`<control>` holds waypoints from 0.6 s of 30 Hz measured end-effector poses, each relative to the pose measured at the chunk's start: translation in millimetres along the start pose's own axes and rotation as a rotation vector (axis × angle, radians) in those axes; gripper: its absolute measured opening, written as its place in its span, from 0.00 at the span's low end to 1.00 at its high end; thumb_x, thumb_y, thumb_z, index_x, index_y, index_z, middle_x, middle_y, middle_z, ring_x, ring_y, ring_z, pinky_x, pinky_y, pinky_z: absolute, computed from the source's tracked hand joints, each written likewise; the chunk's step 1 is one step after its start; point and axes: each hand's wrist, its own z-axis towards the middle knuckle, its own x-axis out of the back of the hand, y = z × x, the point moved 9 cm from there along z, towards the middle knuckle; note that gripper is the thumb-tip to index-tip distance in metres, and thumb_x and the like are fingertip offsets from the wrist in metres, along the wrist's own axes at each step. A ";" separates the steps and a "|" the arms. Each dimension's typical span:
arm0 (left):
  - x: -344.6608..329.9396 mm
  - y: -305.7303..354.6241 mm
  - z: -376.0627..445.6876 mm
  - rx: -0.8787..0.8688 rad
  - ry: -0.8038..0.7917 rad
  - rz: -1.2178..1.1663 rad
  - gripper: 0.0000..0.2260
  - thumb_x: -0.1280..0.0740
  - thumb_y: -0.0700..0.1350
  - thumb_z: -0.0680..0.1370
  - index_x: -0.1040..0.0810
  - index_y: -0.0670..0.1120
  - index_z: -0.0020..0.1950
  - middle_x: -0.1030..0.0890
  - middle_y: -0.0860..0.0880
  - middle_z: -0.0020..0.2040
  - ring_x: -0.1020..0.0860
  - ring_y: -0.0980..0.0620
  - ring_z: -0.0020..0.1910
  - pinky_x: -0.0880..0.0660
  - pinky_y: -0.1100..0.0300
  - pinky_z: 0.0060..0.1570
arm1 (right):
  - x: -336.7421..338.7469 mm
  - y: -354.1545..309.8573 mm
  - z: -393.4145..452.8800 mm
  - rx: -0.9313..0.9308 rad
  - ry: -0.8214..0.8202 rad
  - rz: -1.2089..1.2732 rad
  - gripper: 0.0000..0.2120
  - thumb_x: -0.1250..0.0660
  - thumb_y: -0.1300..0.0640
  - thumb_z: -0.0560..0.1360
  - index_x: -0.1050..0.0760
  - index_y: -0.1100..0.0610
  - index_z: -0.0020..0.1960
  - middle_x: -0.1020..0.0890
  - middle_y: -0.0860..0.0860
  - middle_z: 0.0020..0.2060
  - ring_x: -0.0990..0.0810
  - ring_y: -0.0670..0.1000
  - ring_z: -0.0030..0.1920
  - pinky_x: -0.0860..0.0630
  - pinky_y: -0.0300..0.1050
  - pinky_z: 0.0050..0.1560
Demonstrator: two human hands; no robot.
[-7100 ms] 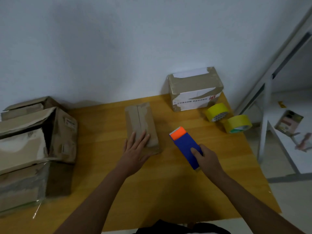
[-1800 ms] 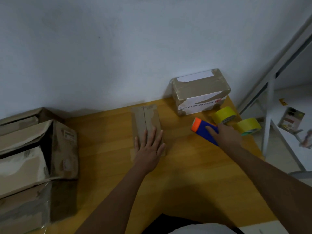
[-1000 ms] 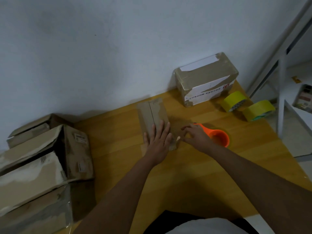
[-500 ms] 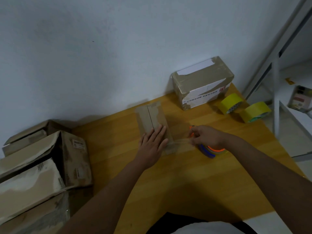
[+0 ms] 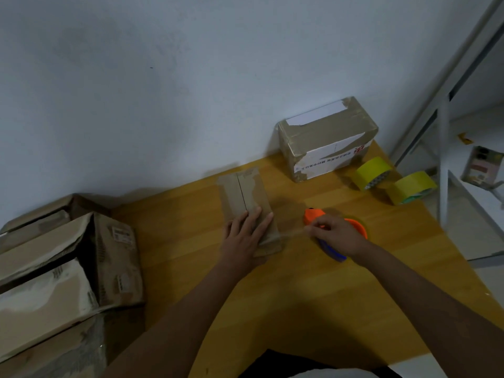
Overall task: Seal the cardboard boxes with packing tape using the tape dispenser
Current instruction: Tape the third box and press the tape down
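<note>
Left hand (image 5: 246, 236) flat on box (image 5: 249, 208); right hand (image 5: 334, 234) grips dispenser (image 5: 336, 233). Keep the tape taut, pull straight across.

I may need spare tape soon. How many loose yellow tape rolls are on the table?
2: one yellow roll beside the taped box, the other yellow roll nearer the table's right edge.

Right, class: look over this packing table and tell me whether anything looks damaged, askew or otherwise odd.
Yes. The cardboard boxes stacked at the left look crushed, with bent flaps gaping open. The big taped box by the wall has torn, peeling patches. The small flat box under the left hand lies slightly askew to the table edge.
</note>
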 end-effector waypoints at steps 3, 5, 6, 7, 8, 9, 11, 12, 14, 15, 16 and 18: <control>11.1 2.8 9.0 0.020 0.055 0.006 0.41 0.40 0.74 0.69 0.39 0.56 0.77 0.33 0.48 0.71 0.33 0.44 0.64 0.31 0.44 0.58 | -4.1 -4.3 0.4 0.061 0.084 -0.042 0.10 0.33 0.50 0.77 0.23 0.57 0.44 0.21 0.57 0.38 0.25 0.47 0.34 0.30 0.39 0.36; 14.7 6.0 15.4 0.013 0.094 -0.016 0.36 0.43 0.73 0.72 0.35 0.55 0.74 0.31 0.47 0.66 0.30 0.43 0.61 0.29 0.45 0.57 | -9.6 -6.5 0.3 0.084 0.130 -0.083 0.12 0.35 0.50 0.79 0.26 0.59 0.45 0.21 0.56 0.34 0.27 0.43 0.30 0.32 0.33 0.31; 14.1 7.2 17.2 -0.001 0.111 -0.028 0.35 0.44 0.72 0.72 0.34 0.54 0.73 0.31 0.47 0.64 0.29 0.44 0.61 0.29 0.45 0.59 | -11.9 -7.6 0.0 0.100 0.156 -0.101 0.12 0.37 0.50 0.79 0.26 0.60 0.45 0.21 0.56 0.33 0.26 0.44 0.29 0.32 0.34 0.30; 12.6 7.5 17.7 -0.012 0.127 -0.050 0.34 0.44 0.71 0.73 0.33 0.53 0.73 0.31 0.46 0.63 0.29 0.44 0.62 0.30 0.44 0.62 | -12.6 -7.7 0.3 0.119 0.187 -0.114 0.13 0.38 0.50 0.80 0.27 0.60 0.45 0.22 0.56 0.33 0.25 0.46 0.30 0.31 0.38 0.31; 10.5 7.0 17.5 -0.018 0.141 -0.082 0.34 0.43 0.71 0.73 0.32 0.52 0.73 0.30 0.45 0.63 0.30 0.44 0.65 0.32 0.43 0.66 | -13.2 -8.7 0.5 0.147 0.218 -0.126 0.13 0.38 0.51 0.80 0.28 0.60 0.45 0.22 0.56 0.32 0.24 0.48 0.31 0.31 0.43 0.32; 8.2 6.4 17.0 -0.022 0.149 -0.112 0.34 0.42 0.71 0.73 0.32 0.52 0.73 0.31 0.45 0.64 0.31 0.44 0.67 0.34 0.42 0.69 | -13.7 -9.3 0.7 0.174 0.249 -0.138 0.12 0.39 0.52 0.81 0.30 0.60 0.45 0.23 0.55 0.31 0.25 0.48 0.31 0.32 0.45 0.33; 4.3 6.8 17.0 -0.031 0.153 -0.138 0.35 0.40 0.71 0.73 0.33 0.51 0.74 0.32 0.45 0.65 0.32 0.44 0.69 0.38 0.40 0.72 | -16.2 -8.3 3.0 0.208 0.298 -0.165 0.10 0.40 0.54 0.81 0.32 0.60 0.45 0.27 0.49 0.29 0.29 0.45 0.28 0.37 0.43 0.30; 2.7 7.7 17.6 -0.036 0.150 -0.139 0.35 0.39 0.71 0.73 0.33 0.51 0.74 0.32 0.45 0.65 0.32 0.44 0.69 0.39 0.40 0.72 | -19.4 -6.8 4.9 0.218 0.310 -0.184 0.09 0.40 0.56 0.81 0.33 0.59 0.45 0.29 0.47 0.28 0.31 0.44 0.27 0.40 0.43 0.29; 0.6 8.9 17.6 -0.040 0.150 -0.143 0.35 0.38 0.70 0.73 0.33 0.51 0.74 0.31 0.44 0.65 0.32 0.43 0.69 0.39 0.40 0.72 | -28.5 -2.5 10.4 0.227 0.330 -0.225 0.08 0.41 0.57 0.82 0.34 0.59 0.46 0.31 0.47 0.30 0.32 0.46 0.29 0.44 0.47 0.31; -0.1 9.2 17.2 -0.040 0.153 -0.142 0.35 0.38 0.70 0.73 0.34 0.51 0.74 0.30 0.44 0.65 0.32 0.43 0.69 0.39 0.40 0.72 | -33.1 0.4 14.6 0.222 0.343 -0.243 0.08 0.41 0.58 0.82 0.34 0.60 0.46 0.29 0.50 0.31 0.30 0.52 0.30 0.43 0.47 0.33; -0.8 9.7 17.1 -0.041 0.155 -0.135 0.35 0.38 0.70 0.73 0.35 0.51 0.74 0.30 0.44 0.65 0.32 0.43 0.69 0.38 0.40 0.72 | -37.6 2.7 19.1 0.215 0.356 -0.255 0.07 0.42 0.59 0.82 0.34 0.60 0.46 0.28 0.53 0.33 0.28 0.57 0.33 0.43 0.47 0.35; -2.8 10.3 16.7 -0.050 0.157 -0.117 0.36 0.38 0.70 0.73 0.36 0.51 0.75 0.31 0.44 0.65 0.32 0.43 0.69 0.38 0.39 0.71 | -47.1 4.6 29.3 0.198 0.361 -0.273 0.07 0.41 0.59 0.82 0.35 0.59 0.45 0.29 0.54 0.35 0.26 0.61 0.38 0.43 0.45 0.36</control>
